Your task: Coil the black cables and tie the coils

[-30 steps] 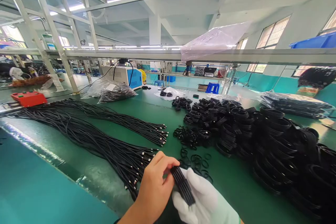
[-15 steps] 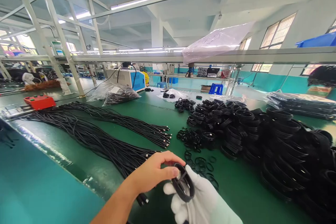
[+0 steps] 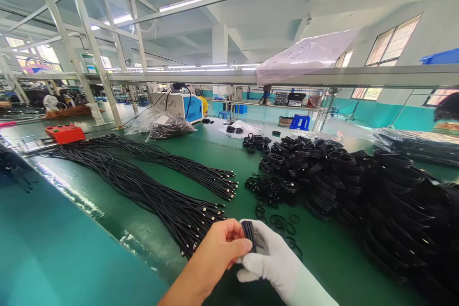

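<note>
My bare left hand (image 3: 218, 253) and my white-gloved right hand (image 3: 276, 263) meet low in the middle of the view, both closed on a small coiled black cable (image 3: 248, 235) held upright between them. The left thumb and fingers pinch its left side; the gloved fingers wrap it from the right. Just beyond the hands lie loose black rubber rings (image 3: 276, 220) on the green table (image 3: 215, 158). Straight black cables (image 3: 150, 186) with metal plugs fan out to the left.
A large heap of coiled black cables (image 3: 358, 186) fills the right side. A red box (image 3: 64, 133), a bagged cable bundle (image 3: 163, 126) and a blue-white machine (image 3: 181, 105) stand at the back left. A metal rail (image 3: 287, 76) runs overhead.
The coil, seen as an open loop half a second ago, now stands edge-on and squeezed flat between both hands. The hands have drawn closer together.
</note>
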Motion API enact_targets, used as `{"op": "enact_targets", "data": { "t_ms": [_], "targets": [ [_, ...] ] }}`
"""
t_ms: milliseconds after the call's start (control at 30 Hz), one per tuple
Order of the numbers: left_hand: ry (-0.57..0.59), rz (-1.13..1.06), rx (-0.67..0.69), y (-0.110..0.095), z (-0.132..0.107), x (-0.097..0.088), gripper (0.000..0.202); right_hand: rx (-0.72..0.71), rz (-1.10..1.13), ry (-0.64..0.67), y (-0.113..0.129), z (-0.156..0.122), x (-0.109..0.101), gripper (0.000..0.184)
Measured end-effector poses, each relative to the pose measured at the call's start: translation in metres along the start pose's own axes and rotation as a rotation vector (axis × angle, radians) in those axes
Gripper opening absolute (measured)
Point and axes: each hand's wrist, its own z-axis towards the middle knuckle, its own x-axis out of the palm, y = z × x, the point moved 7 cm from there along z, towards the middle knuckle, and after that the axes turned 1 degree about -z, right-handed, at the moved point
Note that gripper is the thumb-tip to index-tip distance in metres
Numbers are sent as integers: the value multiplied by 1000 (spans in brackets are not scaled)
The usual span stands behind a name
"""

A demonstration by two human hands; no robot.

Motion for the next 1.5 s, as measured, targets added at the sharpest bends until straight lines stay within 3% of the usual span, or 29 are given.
{"op": "enact_targets", "data": {
  "t_ms": [133, 267, 367, 433, 500, 567, 667, 867, 967, 1033, 1167, 1267, 1400, 1500],
  "targets": [
    [105, -107, 19, 6, 1, 8, 19, 27, 26, 55, -1, -3, 6, 50],
    [100, 11, 53, 0, -1, 5, 19, 24, 76, 61, 0, -6, 8, 46],
    [-37, 304, 57, -6, -4, -5, 17, 64, 113, 65, -3, -7, 9, 44],
    [-209, 530, 180, -18, -9, -13, 12, 100, 109, 51, -7, -7, 7, 48],
    [-300, 670, 358, -28, -14, -12, 28, 109, 79, 43, -12, -5, 5, 55],
    [-310, 717, 505, -31, -16, -5, 38, 95, 60, 58, -16, -3, 4, 59],
    [-374, 690, 646, -26, -15, -5, 37, 70, 99, 96, -19, -3, 5, 60],
    [-444, 599, 622, -16, -6, -10, 35, 53, 150, 149, -11, -6, 14, 59],
    [-390, 693, 507, -24, 1, -7, 34, 49, 214, 166, -12, -6, 13, 47],
    [-292, 715, 388, -31, 6, -8, 32, 70, 321, 217, -14, -6, 12, 37],
    [-100, 520, 254, -43, 7, -23, 30, 75, 521, 330, -10, -8, 15, 35],
    [25, 389, 225, -39, 6, -29, 33, 96, 547, 392, -3, -12, 23, 38],
    [274, 228, 264, -27, 5, -19, 44, 147, 542, 446, -3, -15, 31, 48],
    [270, 160, 260, -23, 8, -21, 44, 143, 523, 404, -5, -11, 26, 54]
  ]
}}
